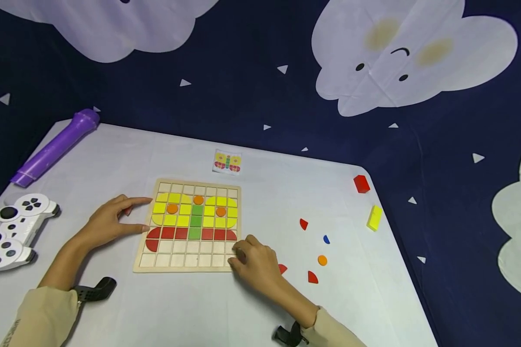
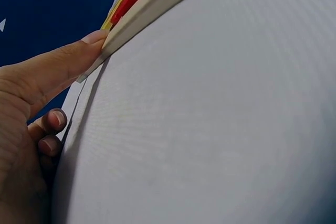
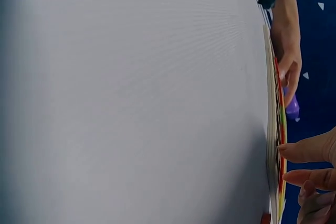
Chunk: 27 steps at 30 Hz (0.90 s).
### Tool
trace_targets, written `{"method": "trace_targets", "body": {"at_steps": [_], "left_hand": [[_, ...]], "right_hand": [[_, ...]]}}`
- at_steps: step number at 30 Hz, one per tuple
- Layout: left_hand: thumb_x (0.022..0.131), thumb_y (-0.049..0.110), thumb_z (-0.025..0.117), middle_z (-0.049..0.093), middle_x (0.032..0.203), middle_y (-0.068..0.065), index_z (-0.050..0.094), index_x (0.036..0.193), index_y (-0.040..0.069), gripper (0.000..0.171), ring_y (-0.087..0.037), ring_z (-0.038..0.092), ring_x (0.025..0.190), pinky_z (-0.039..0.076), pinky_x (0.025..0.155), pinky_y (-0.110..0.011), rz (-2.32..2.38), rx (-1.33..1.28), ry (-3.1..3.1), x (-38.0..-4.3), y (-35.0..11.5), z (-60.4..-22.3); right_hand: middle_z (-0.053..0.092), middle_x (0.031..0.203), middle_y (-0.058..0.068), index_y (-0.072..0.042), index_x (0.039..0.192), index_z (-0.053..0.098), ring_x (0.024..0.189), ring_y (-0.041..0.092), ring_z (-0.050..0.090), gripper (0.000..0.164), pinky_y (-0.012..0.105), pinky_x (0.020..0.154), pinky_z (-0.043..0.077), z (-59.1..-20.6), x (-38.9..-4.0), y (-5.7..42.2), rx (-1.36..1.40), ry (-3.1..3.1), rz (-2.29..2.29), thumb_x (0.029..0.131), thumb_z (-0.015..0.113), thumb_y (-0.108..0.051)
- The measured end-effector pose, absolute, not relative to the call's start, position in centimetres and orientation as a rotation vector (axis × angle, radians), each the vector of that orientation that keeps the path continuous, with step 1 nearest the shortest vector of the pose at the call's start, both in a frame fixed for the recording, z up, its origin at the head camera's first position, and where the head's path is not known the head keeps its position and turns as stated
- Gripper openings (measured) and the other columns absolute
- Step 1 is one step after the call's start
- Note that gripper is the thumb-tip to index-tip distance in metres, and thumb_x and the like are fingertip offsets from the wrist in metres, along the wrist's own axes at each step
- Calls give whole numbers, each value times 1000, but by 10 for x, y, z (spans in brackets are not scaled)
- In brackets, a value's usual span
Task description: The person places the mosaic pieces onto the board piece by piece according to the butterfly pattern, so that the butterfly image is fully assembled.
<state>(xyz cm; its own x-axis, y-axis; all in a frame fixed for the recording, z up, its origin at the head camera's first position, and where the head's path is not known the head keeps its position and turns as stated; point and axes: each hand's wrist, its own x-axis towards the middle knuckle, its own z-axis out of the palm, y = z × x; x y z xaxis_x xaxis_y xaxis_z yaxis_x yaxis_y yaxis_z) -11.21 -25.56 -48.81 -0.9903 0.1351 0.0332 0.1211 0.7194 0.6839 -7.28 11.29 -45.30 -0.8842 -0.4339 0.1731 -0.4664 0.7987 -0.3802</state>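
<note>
A wooden grid board (image 1: 186, 269) lies on the table, with yellow, orange, green and red pieces forming a butterfly shape. At its left edge my left hand (image 1: 108, 221) touches the frame, thumb and index finger stretched out and spread apart. The left thumb (image 2: 63, 64) rests on the board's edge in the left wrist view. My right hand (image 1: 258, 262) is at the board's lower right, with thumb and index fingertips at the edge cells. A gap shows between those fingertips (image 3: 290, 149) in the right wrist view, with no piece visible there. A red quarter-round piece (image 1: 152, 246) sits in the lower left cells.
Right of the board lie red quarter-round pieces (image 1: 312, 277), an orange disc (image 1: 322, 260) and a small blue piece (image 1: 326, 239). A red block (image 1: 362, 184) and yellow block (image 1: 375, 218) stand farther right. A butterfly card (image 1: 227, 162), purple microphone-shaped object (image 1: 58, 147) and white game controller (image 1: 19, 231) are also present.
</note>
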Motion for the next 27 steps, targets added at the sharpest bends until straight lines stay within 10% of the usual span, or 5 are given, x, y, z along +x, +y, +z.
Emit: {"method": "trace_targets", "body": {"at_steps": [27], "left_hand": [[75, 30, 86, 38, 84, -3, 60, 135, 11, 68, -16, 36, 79, 27, 67, -34, 1146, 208, 2890, -111, -254, -486]], "right_hand": [[43, 69, -7, -9, 88, 76, 52, 2, 34, 16, 18, 48, 30, -461, -67, 162, 614, -2897, 572, 76, 84, -16]]}}
